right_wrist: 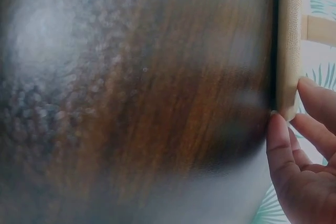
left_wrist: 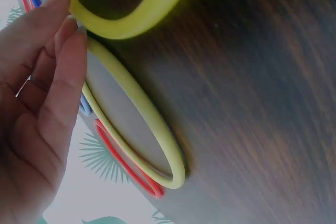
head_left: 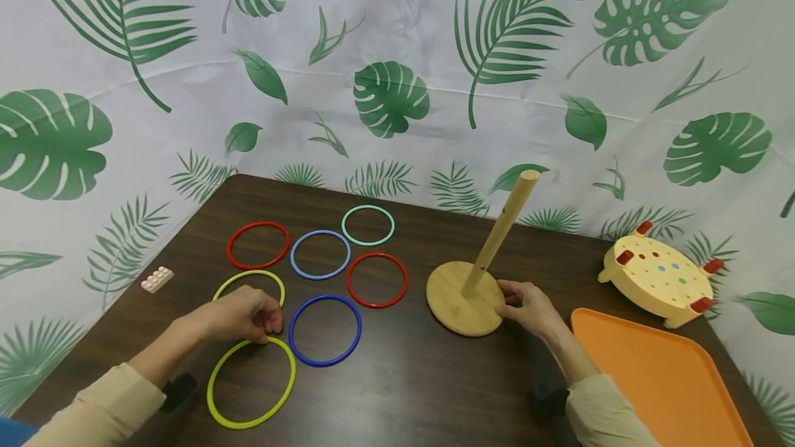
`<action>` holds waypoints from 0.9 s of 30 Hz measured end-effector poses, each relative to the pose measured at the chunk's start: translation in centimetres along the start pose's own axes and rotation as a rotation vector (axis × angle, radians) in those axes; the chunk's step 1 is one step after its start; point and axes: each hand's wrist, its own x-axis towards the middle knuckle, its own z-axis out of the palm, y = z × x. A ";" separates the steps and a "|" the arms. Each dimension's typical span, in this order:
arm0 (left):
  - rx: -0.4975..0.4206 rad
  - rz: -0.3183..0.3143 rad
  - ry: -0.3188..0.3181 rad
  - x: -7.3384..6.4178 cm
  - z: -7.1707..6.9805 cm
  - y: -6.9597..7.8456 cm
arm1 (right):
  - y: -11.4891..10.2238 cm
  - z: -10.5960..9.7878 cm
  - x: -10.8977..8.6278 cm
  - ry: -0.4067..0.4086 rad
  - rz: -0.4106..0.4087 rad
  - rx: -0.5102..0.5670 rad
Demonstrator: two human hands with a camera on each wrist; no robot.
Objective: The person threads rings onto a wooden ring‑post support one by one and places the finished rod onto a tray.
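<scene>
On the left, my left hand [head_left: 251, 316] pinches the far rim of a yellow-green ring [head_left: 214, 395], which lies over the dark table. In the left wrist view, thumb and fingertips meet at the edge of this ring [left_wrist: 118, 29]. A paler yellow ring [head_left: 282, 288] lies just beyond, partly hidden by the hand. To the right, my right hand [head_left: 528, 305] grips the round base [head_left: 456, 302] of an upright wooden peg stand at its right edge. The right wrist view has thumb and fingers on either side of the base edge [right_wrist: 289, 51].
Between the hands lie a dark blue ring [head_left: 359, 330], two red rings [head_left: 406, 281], a light blue ring [head_left: 349, 254] and a mint ring [head_left: 393, 226]. An orange tray [head_left: 658, 371] and a pegged yellow toy [head_left: 664, 278] are right; a pink block [head_left: 156, 280] sits at the left edge.
</scene>
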 end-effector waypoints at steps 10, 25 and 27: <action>0.059 -0.023 -0.013 0.2 -0.1 0.4 | 0.3 0.0 0.0 0.007 0.012 0.002; 0.020 0.037 -0.052 0.5 -0.9 1.6 | 0.0 0.0 -0.2 0.019 0.020 0.002; -0.050 0.041 -0.049 0.7 -1.1 1.8 | 0.1 0.0 -0.2 0.017 0.008 -0.004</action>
